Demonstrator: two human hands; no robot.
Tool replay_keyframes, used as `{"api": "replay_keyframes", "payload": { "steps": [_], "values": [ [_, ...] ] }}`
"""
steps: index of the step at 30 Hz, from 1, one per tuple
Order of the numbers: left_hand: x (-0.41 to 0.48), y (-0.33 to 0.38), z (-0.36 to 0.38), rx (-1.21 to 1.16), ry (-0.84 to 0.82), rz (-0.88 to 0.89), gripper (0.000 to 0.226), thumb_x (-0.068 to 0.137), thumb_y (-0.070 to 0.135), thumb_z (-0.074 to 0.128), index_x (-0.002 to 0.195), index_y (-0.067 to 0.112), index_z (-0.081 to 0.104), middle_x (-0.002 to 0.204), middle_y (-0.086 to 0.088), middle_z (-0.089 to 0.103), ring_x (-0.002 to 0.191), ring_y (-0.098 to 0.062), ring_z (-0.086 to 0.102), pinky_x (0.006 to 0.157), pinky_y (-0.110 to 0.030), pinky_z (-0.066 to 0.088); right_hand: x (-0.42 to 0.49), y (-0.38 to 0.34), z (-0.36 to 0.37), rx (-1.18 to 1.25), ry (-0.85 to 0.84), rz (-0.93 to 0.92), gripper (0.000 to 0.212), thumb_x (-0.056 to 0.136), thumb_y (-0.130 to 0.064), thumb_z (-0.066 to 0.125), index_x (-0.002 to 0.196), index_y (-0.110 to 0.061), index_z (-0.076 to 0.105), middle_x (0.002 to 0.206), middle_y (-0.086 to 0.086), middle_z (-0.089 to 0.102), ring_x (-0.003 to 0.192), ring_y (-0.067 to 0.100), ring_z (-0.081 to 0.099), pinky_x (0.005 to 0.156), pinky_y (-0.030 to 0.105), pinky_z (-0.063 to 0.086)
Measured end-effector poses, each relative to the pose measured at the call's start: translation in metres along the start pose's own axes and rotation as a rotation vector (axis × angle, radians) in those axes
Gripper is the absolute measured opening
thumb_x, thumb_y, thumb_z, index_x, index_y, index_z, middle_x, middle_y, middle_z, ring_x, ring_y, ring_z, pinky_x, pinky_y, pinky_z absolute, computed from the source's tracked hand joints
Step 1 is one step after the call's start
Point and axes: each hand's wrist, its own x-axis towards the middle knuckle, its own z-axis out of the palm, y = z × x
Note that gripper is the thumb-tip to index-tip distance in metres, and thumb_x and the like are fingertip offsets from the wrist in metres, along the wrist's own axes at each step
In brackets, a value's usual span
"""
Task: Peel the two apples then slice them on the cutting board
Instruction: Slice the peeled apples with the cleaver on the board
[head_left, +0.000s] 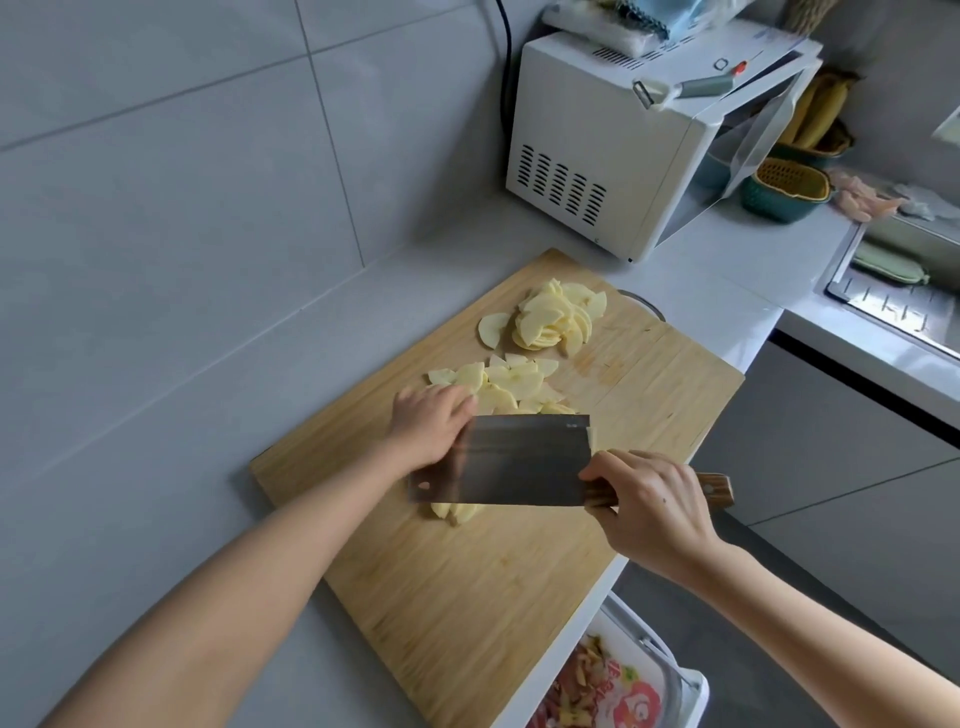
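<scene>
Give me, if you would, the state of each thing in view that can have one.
apple slices: peeled, cut, piled on the cutting board.
cleaver: edge down among the slices.
left hand: fingers bent on slices beside the blade.
right hand: grips the cleaver's handle.
microwave: door open.
peeler: lying unused on the microwave.
tray: holds peelings.

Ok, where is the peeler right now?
In the head view the peeler lies on top of the white microwave at upper right, beyond the far end of the cutting board.
</scene>
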Motion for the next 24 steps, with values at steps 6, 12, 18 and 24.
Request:
{"api": "replay_keyframes", "payload": {
  "steps": [6,12,18,24],
  "values": [
    [0.006,-0.023,-0.003,0.143,-0.141,-0.188,0.053,0.097,0.053,0.029,0.137,0.021,0.042,0.142,-0.008,0.045,0.131,-0.029,0.039,0.107,-0.043,0.028,-0.014,0.041,0.003,-0.072,0.094,0.212,0.032,0.049,-0.003,0.083,0.074,-0.015,0.066,0.060,-0.002,0.064,0.048,0.025,0.057,0.048,0.025,0.041],
    [0.008,-0.017,-0.018,0.167,-0.143,-0.173,0.054,0.095,0.053,0.037,0.140,0.023,0.039,0.142,-0.008,0.044,0.131,-0.028,0.039,0.105,-0.039,0.028,0.010,0.065,0.028,-0.002,0.117,0.652,0.024,0.069,-0.016,0.079,0.089,-0.017,0.065,0.075,0.006,0.069,0.065,0.029,0.058,0.061,0.027,0.030],
    [0.007,-0.011,-0.049,0.171,-0.051,-0.159,0.051,0.096,0.048,0.041,0.140,0.023,0.041,0.142,-0.006,0.045,0.130,-0.026,0.040,0.107,-0.037,0.027,0.054,0.086,0.059,0.096,0.042,1.037,0.015,0.085,-0.018,0.061,0.088,-0.014,0.047,0.090,0.011,0.067,0.078,0.030,0.059,0.064,0.031,0.032],
    [-0.005,-0.014,-0.079,0.190,0.027,-0.174,0.047,0.096,0.044,0.043,0.139,0.025,0.042,0.141,-0.006,0.045,0.132,-0.025,0.037,0.107,-0.037,0.025,0.089,0.103,0.082,0.178,-0.024,1.258,0.019,0.085,-0.003,0.051,0.102,-0.006,0.043,0.097,0.020,0.062,0.089,0.036,0.061,0.067,0.036,0.039]
  ]
}}
